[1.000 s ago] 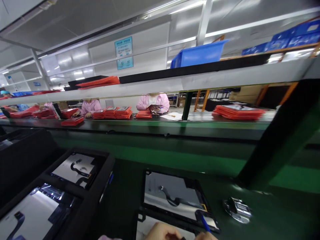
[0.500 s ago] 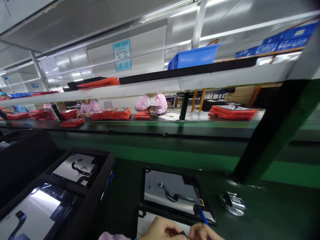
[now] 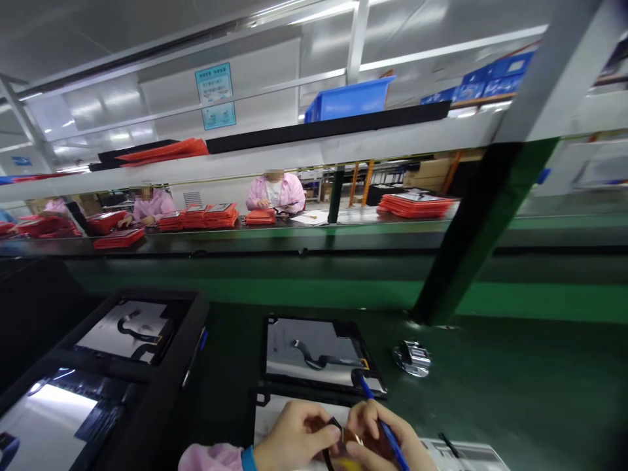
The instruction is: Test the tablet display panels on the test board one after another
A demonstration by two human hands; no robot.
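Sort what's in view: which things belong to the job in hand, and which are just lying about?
Likely in the job:
left hand, pinching a black strip
right hand, holding a blue pen-like tool
nearer display panel, under the hands
farther display panel

Seemingly just lying about:
shiny metal object, untouched
blue plastic bin
rightmost stack of red packets

A blue poster [image 3: 214,84] hangs on the pale wall [image 3: 267,69]
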